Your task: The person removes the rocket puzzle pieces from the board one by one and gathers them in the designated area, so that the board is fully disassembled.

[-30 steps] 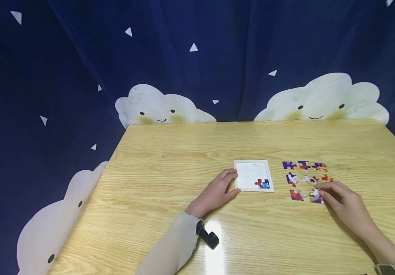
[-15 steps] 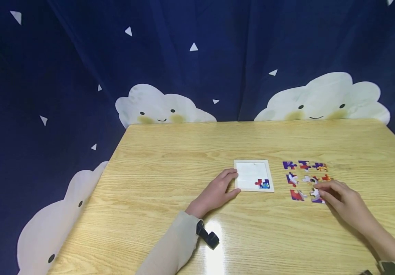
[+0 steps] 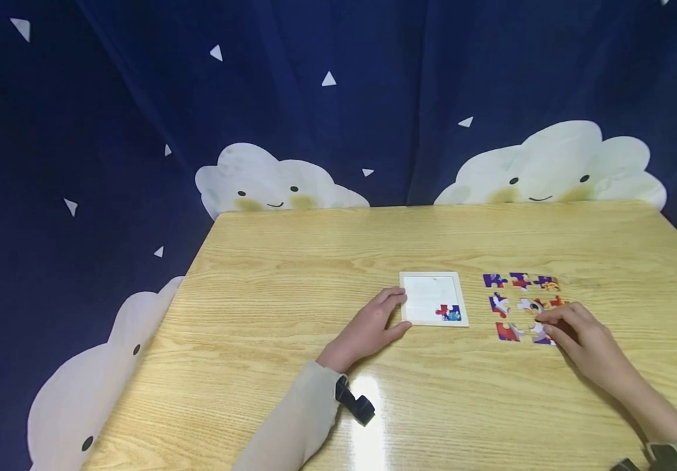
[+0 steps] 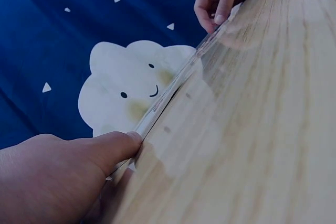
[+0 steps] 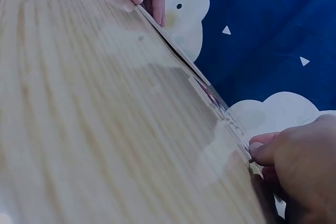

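Note:
My left hand (image 3: pixel 367 332) holds the left side of a white puzzle tray (image 3: pixel 400 297), thumb at its near corner and fingers along the edge. Two interlocked pieces (image 3: pixel 449 313), red and blue, lie in the tray's near right corner. To the right, my right hand (image 3: pixel 594 350) pinches a purple and white jigsaw piece (image 3: pixel 541 335) between thumb and forefinger, low at the table. The fingers partly cover this piece. In the right wrist view, the right thumb (image 5: pixel 262 153) is close over the row of thin pieces.
Several loose jigsaw pieces (image 3: pixel 520 280) lie in rough rows right of the tray, among them a red corner piece (image 3: pixel 507 331). The wooden table (image 3: pixel 291 261) ends at a dark blue curtain (image 3: pixel 291 85) with white clouds.
The purple and white piece has shifted slightly right under my right fingers, which stay at nearly the same spot. My left hand and the tray have stayed put; the head view has tilted a little.

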Motion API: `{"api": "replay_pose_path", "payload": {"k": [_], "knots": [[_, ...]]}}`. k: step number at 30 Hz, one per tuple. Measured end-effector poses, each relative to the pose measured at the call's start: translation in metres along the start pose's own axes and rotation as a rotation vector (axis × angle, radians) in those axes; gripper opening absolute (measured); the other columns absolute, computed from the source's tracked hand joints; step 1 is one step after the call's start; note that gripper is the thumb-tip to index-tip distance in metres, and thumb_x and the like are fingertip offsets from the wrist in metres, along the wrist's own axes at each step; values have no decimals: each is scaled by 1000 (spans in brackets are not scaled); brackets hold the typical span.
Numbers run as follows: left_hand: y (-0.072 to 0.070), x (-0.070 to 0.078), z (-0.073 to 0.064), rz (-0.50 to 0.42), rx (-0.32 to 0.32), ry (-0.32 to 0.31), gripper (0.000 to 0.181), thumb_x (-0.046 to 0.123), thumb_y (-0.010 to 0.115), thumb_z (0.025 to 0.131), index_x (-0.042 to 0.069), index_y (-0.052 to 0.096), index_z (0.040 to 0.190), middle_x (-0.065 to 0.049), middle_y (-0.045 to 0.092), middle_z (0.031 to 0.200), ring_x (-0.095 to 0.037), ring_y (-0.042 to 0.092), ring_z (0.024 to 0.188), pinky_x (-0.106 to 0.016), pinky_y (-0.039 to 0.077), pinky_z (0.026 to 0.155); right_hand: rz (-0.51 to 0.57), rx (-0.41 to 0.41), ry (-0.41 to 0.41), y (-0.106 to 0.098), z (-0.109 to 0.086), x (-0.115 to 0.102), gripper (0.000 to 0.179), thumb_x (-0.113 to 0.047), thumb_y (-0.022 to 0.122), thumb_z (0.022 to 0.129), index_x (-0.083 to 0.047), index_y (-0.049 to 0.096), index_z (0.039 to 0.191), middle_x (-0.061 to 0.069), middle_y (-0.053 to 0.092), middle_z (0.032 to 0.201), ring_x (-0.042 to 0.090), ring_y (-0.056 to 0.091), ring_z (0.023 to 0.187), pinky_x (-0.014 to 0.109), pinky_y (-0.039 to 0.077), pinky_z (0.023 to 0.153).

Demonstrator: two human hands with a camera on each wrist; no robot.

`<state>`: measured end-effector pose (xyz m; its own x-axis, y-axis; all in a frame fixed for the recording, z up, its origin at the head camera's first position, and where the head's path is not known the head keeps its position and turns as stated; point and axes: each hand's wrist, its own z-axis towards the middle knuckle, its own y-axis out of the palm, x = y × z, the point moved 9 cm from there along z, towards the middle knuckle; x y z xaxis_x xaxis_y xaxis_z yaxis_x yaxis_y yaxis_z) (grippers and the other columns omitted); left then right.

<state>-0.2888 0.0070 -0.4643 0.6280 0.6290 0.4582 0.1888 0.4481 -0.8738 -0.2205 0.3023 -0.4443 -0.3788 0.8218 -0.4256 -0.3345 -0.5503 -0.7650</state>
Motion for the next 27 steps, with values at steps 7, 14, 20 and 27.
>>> {"api": "replay_pose_path", "payload": {"k": [7, 14, 20, 27], "knots": [[0, -1, 0, -12, -12, -10, 56, 34, 59, 98, 3, 47, 143, -6, 43, 151, -20, 42, 142, -27, 33, 120, 1, 16, -4, 0, -1, 1, 16, 6, 67, 86, -6, 67, 98, 1, 56, 89, -18, 37, 82, 9, 37, 61], [-1, -1, -2, -5, -9, -14, 56, 34, 59, 98, 3, 47, 143, -6, 43, 151, -20, 42, 142, -28, 33, 120, 38, 17, 24, 0, -1, 4, 15, 4, 67, 88, -6, 66, 99, -6, 53, 87, -14, 38, 77, 11, 35, 59], [-2, 0, -1, -2, -1, -6, 55, 34, 59, 98, 3, 48, 142, -6, 44, 151, -20, 43, 142, -28, 34, 120, 35, 27, 70, -3, -3, 9, 12, 1, 65, 90, -4, 66, 100, -5, 55, 89, -17, 39, 80, 5, 37, 62], [-3, 1, -1, -4, -1, -1, 55, 34, 59, 98, 3, 48, 142, -7, 44, 150, -21, 44, 141, -28, 35, 119, 30, 80, 58, -8, -2, 3, 14, 1, 71, 85, -3, 66, 97, -5, 55, 85, -18, 40, 78, 2, 38, 62]]}}
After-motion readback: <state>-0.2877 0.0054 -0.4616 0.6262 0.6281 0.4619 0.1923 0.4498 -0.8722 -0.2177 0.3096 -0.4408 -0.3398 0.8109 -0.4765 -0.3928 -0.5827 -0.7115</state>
